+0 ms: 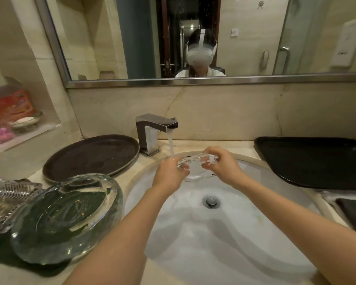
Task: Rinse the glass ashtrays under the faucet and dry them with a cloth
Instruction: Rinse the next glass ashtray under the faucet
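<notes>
Three ashtrays: all clear glass, counted as one in the hands and two waiting on the surface left of the sink (255,233).
Round ashtray (67,218): the biggest, a thick heavy dish just left of the sink rim, lying on a dark cloth (19,262) with specks of ash still in its bowl; I'd judge it weighty and slick once wet, best lifted by the rim with both hands.
Ridged ashtray (8,202): squarer and cut with ribs, further left of the sink, touching the round one; its ribs should give a surer hold, though the corners could chip.
Small ashtray (195,165): held over the far side of the sink, just beside the stream from the faucet (155,129); stiff, light, wet and slippery, so a drop on the basin could crack it.
Left hand (170,171): fingers curled around the small ashtray's left edge.
Right hand (220,163): fingers and thumb pinching its right edge.
Two trays: a round tray (90,156) left of the sink behind the ashtrays, a black rectangular tray (317,161) right of it.
One faucet: running.
</notes>
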The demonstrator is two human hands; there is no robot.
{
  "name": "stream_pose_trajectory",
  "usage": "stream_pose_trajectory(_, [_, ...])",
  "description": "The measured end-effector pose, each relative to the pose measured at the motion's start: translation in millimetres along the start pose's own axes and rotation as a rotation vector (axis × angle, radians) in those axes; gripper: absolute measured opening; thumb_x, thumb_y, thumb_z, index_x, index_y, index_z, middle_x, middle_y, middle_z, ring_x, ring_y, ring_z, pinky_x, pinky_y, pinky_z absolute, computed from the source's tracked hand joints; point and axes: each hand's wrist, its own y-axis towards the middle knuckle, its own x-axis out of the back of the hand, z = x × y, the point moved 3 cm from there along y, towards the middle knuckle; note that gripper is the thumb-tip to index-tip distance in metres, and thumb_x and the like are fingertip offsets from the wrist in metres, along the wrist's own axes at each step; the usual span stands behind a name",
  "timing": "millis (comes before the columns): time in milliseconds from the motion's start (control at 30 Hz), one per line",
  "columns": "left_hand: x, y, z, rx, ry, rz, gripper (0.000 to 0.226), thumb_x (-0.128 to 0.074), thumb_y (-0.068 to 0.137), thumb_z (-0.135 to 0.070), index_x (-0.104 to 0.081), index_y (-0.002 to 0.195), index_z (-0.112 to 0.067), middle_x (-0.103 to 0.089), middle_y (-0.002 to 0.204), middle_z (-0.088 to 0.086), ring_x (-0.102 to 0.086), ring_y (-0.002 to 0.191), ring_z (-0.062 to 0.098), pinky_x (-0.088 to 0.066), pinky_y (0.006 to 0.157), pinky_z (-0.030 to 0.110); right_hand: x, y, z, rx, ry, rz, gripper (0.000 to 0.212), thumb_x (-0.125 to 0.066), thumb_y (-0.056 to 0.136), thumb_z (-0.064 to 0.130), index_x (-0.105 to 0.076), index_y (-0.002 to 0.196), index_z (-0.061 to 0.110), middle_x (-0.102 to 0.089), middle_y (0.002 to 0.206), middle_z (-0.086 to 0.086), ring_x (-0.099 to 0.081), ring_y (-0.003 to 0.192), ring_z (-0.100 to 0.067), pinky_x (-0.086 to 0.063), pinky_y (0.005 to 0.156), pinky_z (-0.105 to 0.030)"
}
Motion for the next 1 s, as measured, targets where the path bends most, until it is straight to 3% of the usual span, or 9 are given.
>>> stream_pose_trajectory(67, [6,-10,-5,-0.084,0.064,-0.040,0.037,-0.063,0.089,-0.017,-0.058,0.125,-0.020,-0.065,0.114,0.001,-0.061,0.098,0.017,-0.049,0.082,0.029,9,-9,11,0.230,-0.350,-0.128,0.017,-0.076,0.073,0.009,-0.069,0.089,0.007,-0.056,0.094,-0.001,-0.047,0.089,-0.020,-0.039,0.075,-0.029])
stream_pose_trajectory(167, [16,-25,-9,-0.234,0.247,-0.072,0.037,-0.059,0.091,-0.023,-0.055,0.128,-0.020,-0.063,0.119,0.005,-0.059,0.105,0.022,-0.047,0.086,0.031,12,-29,14,0.398,-0.676,-0.154,0.020,-0.080,0.069,0.019,-0.067,0.080,0.009,-0.059,0.081,-0.008,-0.057,0.068,-0.029,-0.042,0.049,-0.032])
stream_pose_trajectory(267, [22,-40,-15,-0.431,0.414,-0.097,0.026,-0.055,0.094,-0.025,-0.057,0.119,-0.017,-0.068,0.107,0.007,-0.063,0.095,0.025,-0.047,0.076,0.031,13,-45,12,0.380,-0.688,-0.104,0.015,-0.071,0.079,0.016,-0.061,0.084,0.006,-0.059,0.078,-0.010,-0.055,0.055,-0.034,-0.039,0.043,-0.034])
stream_pose_trajectory(400, [20,-48,-18,-0.494,0.469,-0.091,0.020,-0.053,0.095,-0.025,-0.057,0.111,-0.015,-0.069,0.099,0.009,-0.063,0.087,0.027,-0.047,0.070,0.033,14,-57,13,0.367,-0.664,-0.031,0.012,-0.066,0.083,0.012,-0.057,0.086,0.005,-0.057,0.079,-0.012,-0.055,0.062,-0.036,-0.041,0.050,-0.037])
stream_pose_trajectory(567, [6,-43,-26,-0.373,0.451,0.039,0.016,-0.051,0.095,-0.023,-0.056,0.108,-0.015,-0.067,0.096,0.007,-0.062,0.086,0.026,-0.052,0.073,0.037,23,-67,7,0.134,-0.574,0.015,0.012,-0.056,0.091,0.021,-0.053,0.090,0.009,-0.060,0.090,-0.010,-0.056,0.080,-0.029,-0.034,0.061,-0.031])
stream_pose_trajectory(667, [-8,-36,-29,-0.244,0.337,0.135,0.018,-0.058,0.090,-0.021,-0.054,0.107,-0.019,-0.067,0.100,0.001,-0.065,0.084,0.020,-0.054,0.075,0.040,32,-71,2,-0.117,-0.420,0.129,0.013,-0.059,0.089,0.023,-0.054,0.088,0.011,-0.064,0.083,-0.008,-0.061,0.061,-0.021,-0.052,0.062,-0.037])
stream_pose_trajectory(800, [-30,-40,-37,0.051,-0.085,0.152,0.032,-0.063,0.088,-0.021,-0.038,0.109,-0.019,-0.068,0.079,0.003,-0.065,0.069,0.020,-0.051,0.072,0.035,58,-84,-6,-0.386,-0.147,0.118,0.023,-0.057,0.091,0.021,-0.059,0.075,0.005,-0.059,0.058,-0.001,-0.053,0.037,-0.005,-0.043,0.043,-0.018])
stream_pose_trajectory(933, [-61,-47,-63,0.160,-0.242,0.207,0.011,-0.064,0.088,-0.017,-0.059,0.094,-0.008,-0.063,0.068,0.003,-0.055,0.056,0.015,-0.046,0.067,0.029,90,-102,-12,-0.581,-0.073,0.039,0.020,-0.049,0.094,0.015,-0.060,0.082,0.003,-0.056,0.063,-0.003,-0.051,0.043,-0.010,-0.038,0.040,-0.017])
stream_pose_trajectory(1000, [-74,-54,-81,0.192,-0.274,0.250,0.014,-0.065,0.087,-0.021,-0.062,0.079,-0.009,-0.060,0.067,0.003,-0.051,0.053,0.014,-0.044,0.059,0.025,109,-112,-16,-0.627,-0.117,0.008,0.018,-0.048,0.094,0.016,-0.059,0.095,0.003,-0.057,0.069,-0.004,-0.052,0.048,-0.011,-0.040,0.042,-0.018])
